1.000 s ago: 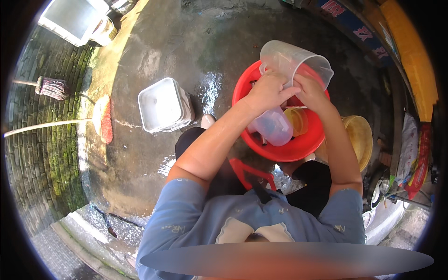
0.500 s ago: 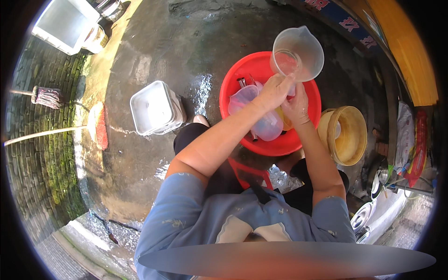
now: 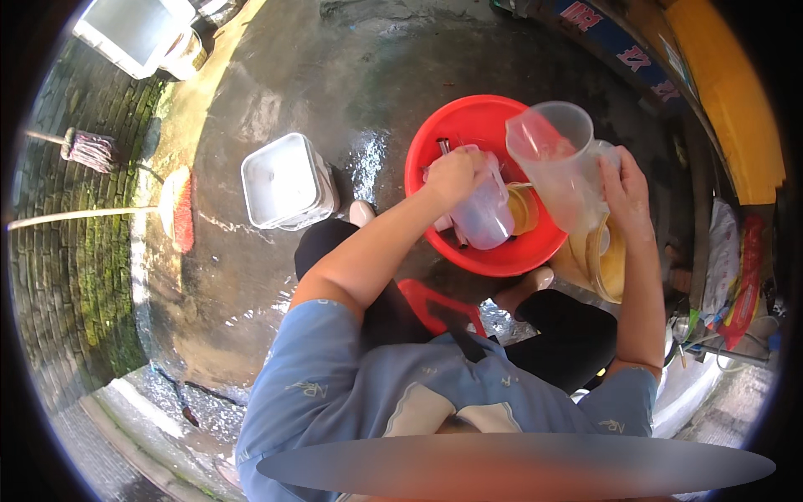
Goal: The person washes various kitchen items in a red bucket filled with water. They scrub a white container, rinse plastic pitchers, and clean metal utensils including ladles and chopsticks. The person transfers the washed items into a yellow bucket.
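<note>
A tall clear plastic jug (image 3: 552, 163) with a spout hangs tilted over the right side of the red basin (image 3: 473, 104). My right hand (image 3: 627, 191) is closed around its handle. Within the basin lies a second translucent plastic jug (image 3: 488, 219). My left hand (image 3: 456, 177) is curled over that jug's upper end, its fingertips partly hidden. A yellow cup-like vessel (image 3: 525, 209) rests beside the second jug. Some dark metal-ended pieces (image 3: 443, 146) poke out near the basin's left wall.
White stacked buckets (image 3: 284, 180) stand left on the wet concrete. Yellowish tubs (image 3: 615, 268) touch the basin's right side, partly behind the raised jug. A red stool (image 3: 418, 303) is between my legs. A broom (image 3: 180, 209) and mop (image 3: 89, 151) lie far left.
My hands, together on the jug's handle before, are now apart. The right one has carried the jug right and nearer; the left has dropped to the jug inside the basin.
</note>
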The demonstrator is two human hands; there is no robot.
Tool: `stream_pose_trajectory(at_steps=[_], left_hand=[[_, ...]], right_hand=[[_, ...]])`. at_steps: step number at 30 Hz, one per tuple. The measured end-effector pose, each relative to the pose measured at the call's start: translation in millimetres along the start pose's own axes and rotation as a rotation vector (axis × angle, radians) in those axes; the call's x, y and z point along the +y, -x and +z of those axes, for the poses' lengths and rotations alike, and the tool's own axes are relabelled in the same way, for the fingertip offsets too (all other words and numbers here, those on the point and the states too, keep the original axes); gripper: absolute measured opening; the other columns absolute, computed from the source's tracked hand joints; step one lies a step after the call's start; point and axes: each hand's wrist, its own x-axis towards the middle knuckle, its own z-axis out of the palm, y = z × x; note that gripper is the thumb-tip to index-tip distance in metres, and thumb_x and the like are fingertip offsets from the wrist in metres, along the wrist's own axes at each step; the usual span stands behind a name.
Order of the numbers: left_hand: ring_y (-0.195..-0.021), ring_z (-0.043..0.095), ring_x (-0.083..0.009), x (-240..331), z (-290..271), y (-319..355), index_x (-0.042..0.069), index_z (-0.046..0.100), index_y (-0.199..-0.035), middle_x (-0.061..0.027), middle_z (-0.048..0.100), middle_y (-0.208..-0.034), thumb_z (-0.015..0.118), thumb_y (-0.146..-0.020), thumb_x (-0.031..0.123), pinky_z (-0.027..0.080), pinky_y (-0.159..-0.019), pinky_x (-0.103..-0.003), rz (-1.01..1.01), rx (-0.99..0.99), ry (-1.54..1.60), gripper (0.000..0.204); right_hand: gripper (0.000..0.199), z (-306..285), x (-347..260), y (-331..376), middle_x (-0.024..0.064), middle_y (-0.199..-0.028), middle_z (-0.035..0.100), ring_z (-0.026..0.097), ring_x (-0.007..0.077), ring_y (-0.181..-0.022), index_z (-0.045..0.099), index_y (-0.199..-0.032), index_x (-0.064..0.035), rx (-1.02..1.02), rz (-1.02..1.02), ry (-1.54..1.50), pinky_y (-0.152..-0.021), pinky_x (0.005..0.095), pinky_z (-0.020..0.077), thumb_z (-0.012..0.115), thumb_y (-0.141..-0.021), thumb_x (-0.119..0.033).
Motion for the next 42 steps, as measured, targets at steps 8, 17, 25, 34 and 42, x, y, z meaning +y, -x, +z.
stream_pose_trajectory(at_steps=[8,17,25,34,42], left_hand=[[-0.088,0.063,-0.0309,35,61,-39,0.011,0.065,-0.097,-0.0147,0.059,-0.104,0.054,-0.085,0.025,0.051,-0.075,-0.042,0.079,0.018,-0.131,0.021],[-0.094,0.063,-0.0298,47,66,-40,0.006,0.065,-0.093,-0.0152,0.063,-0.097,0.053,-0.084,0.022,0.051,-0.078,-0.041,0.147,-0.060,-0.163,0.022],[-0.094,0.062,-0.0285,36,54,-32,0.012,0.066,-0.096,-0.0077,0.064,-0.098,0.058,-0.080,0.020,0.050,-0.080,-0.041,0.152,-0.098,0.016,0.020],[-0.087,0.063,-0.0297,19,27,-39,0.010,0.067,-0.091,-0.0100,0.066,-0.092,0.059,-0.078,0.018,0.051,-0.076,-0.041,0.130,0.085,0.124,0.017],[-0.066,0.065,-0.0160,4,-78,-36,0.004,0.066,-0.097,-0.0111,0.068,-0.078,0.067,-0.079,0.015,0.052,-0.061,-0.030,-0.055,0.452,0.606,0.021]], right_hand=[[0.020,1,-48,6,0.0247,-0.077,0.060,0.059,0.0425,-0.076,0.053,-0.088,0.0005,-0.399,-0.045,0.472,-0.068,0.0489,0.0458,0.054,-0.083,-0.019],[0.024,2,-58,19,0.0191,-0.084,0.063,0.060,0.0383,-0.079,0.054,-0.092,-0.0012,-0.465,-0.085,0.642,-0.071,0.0474,0.0474,0.057,-0.081,-0.023],[0.013,3,-86,26,0.0121,-0.083,0.062,0.062,0.0305,-0.081,0.058,-0.090,-0.0080,-0.550,-0.374,0.749,-0.068,0.0425,0.0484,0.059,-0.080,-0.017],[0.012,12,-31,20,0.0095,-0.079,0.061,0.061,0.0295,-0.079,0.059,-0.088,-0.0093,-0.524,-0.280,0.837,-0.067,0.0418,0.0501,0.061,-0.079,-0.017],[0.018,32,2,61,0.0097,-0.081,0.059,0.061,0.0285,-0.077,0.057,-0.090,-0.0098,-0.432,-0.374,0.680,-0.064,0.0402,0.0499,0.063,-0.078,-0.021]])
